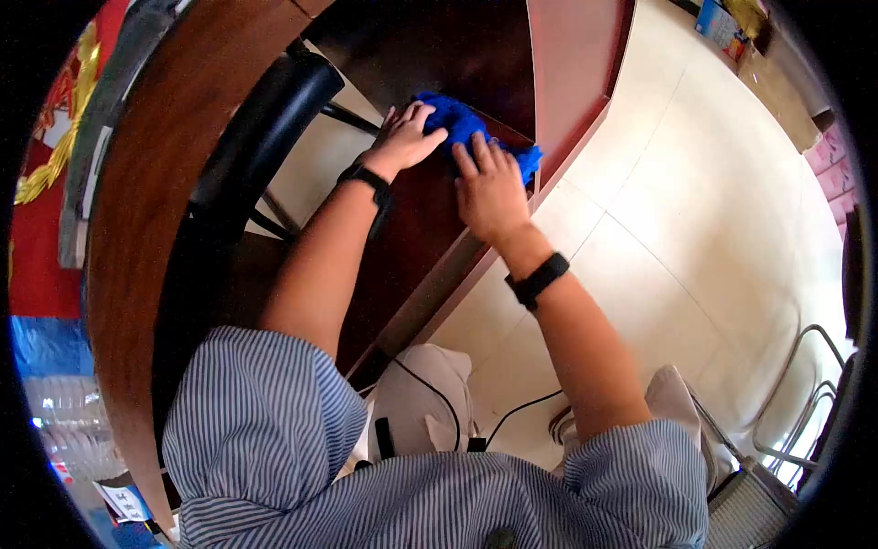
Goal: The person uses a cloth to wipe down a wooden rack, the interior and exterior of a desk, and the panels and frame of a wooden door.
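A bunched blue cloth [462, 121] lies on a dark brown wooden surface [416, 215]. My left hand [407, 142] rests at the cloth's left end, thumb and fingers apart. Lying across the right part of the cloth, my right hand [494, 190] has its fingers stretched out and slightly spread. Both hands touch the cloth from above, and neither visibly closes round it. Black bands [538, 279] circle both wrists.
A black chair [265, 128] stands left, beside a brown tabletop [137, 229]. A reddish panel [581, 55] rises behind the cloth. Pale floor tiles [677, 201] lie right, with a metal-framed chair [759, 485] at lower right. Plastic bottles [69, 412] stand far left. A thin black cable [439, 393] crosses my lap.
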The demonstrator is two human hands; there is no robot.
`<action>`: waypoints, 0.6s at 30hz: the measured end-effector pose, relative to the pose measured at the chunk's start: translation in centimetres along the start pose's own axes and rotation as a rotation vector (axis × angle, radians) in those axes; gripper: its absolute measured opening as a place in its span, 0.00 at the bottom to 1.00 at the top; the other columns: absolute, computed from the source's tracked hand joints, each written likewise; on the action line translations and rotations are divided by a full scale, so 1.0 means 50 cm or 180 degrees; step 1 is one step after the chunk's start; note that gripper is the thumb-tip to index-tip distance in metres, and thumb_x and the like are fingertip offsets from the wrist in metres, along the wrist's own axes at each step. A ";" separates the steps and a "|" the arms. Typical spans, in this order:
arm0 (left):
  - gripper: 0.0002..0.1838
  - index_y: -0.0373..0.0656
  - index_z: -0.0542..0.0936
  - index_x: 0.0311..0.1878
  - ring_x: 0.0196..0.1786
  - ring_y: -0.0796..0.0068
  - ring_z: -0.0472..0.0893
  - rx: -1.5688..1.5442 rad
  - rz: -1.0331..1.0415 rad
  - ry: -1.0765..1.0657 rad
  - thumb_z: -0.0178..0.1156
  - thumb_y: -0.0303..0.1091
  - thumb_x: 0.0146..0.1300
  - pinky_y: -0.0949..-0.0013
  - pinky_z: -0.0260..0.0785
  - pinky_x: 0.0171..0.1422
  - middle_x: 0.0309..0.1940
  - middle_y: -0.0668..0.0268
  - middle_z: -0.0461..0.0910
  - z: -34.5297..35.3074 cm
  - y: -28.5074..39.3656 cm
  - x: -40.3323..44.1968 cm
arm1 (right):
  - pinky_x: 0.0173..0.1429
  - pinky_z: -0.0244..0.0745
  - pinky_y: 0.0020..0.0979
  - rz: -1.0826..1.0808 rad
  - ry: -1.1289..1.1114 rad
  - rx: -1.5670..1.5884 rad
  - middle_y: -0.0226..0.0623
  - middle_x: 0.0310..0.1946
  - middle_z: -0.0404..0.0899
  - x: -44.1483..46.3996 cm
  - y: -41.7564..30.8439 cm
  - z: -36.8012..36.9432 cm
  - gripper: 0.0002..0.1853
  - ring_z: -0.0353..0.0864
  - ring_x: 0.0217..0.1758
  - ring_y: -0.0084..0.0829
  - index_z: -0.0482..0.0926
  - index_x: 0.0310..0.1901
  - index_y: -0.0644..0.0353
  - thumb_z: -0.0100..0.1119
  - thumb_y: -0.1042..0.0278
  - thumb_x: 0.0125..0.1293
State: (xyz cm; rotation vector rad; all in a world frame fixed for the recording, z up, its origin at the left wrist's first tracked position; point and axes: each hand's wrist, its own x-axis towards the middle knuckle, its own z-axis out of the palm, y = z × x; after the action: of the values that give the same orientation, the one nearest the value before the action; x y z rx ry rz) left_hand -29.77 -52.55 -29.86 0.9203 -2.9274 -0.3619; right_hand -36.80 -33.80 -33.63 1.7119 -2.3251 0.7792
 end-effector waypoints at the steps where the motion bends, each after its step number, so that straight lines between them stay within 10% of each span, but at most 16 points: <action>1: 0.36 0.42 0.64 0.68 0.72 0.54 0.60 0.0011 0.0145 0.0043 0.53 0.55 0.62 0.53 0.43 0.79 0.69 0.53 0.62 -0.002 -0.017 -0.026 | 0.73 0.54 0.45 -0.0078 -0.0150 0.0045 0.52 0.69 0.61 -0.018 -0.025 -0.004 0.32 0.62 0.71 0.47 0.65 0.68 0.58 0.56 0.61 0.61; 8: 0.33 0.39 0.56 0.73 0.76 0.50 0.52 0.0838 -0.0267 -0.0219 0.45 0.42 0.68 0.54 0.41 0.80 0.74 0.48 0.53 -0.003 -0.105 -0.208 | 0.74 0.53 0.44 -0.0799 -0.0498 0.0229 0.53 0.71 0.59 -0.113 -0.178 -0.013 0.33 0.62 0.71 0.47 0.64 0.69 0.58 0.54 0.61 0.61; 15: 0.38 0.33 0.41 0.76 0.78 0.43 0.43 -0.0251 -0.0020 0.0028 0.37 0.46 0.69 0.52 0.36 0.81 0.77 0.44 0.38 0.063 -0.011 -0.018 | 0.78 0.49 0.41 -0.0304 -0.0156 -0.0372 0.44 0.72 0.60 -0.041 0.009 -0.015 0.28 0.60 0.74 0.39 0.63 0.71 0.48 0.43 0.69 0.67; 18: 0.48 0.34 0.32 0.75 0.78 0.44 0.41 -0.1388 -0.0284 0.0236 0.54 0.41 0.66 0.54 0.37 0.81 0.76 0.40 0.34 0.114 -0.001 0.102 | 0.78 0.49 0.40 0.0067 0.0216 -0.0004 0.46 0.71 0.61 -0.002 0.098 0.016 0.30 0.60 0.73 0.42 0.61 0.71 0.56 0.47 0.68 0.65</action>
State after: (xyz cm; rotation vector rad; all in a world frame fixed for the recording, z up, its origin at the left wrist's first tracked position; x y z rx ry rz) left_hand -34.63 -54.32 -35.49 0.9669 -2.5835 -0.9038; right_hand -41.13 -33.05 -35.90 1.6367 -2.3019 0.8260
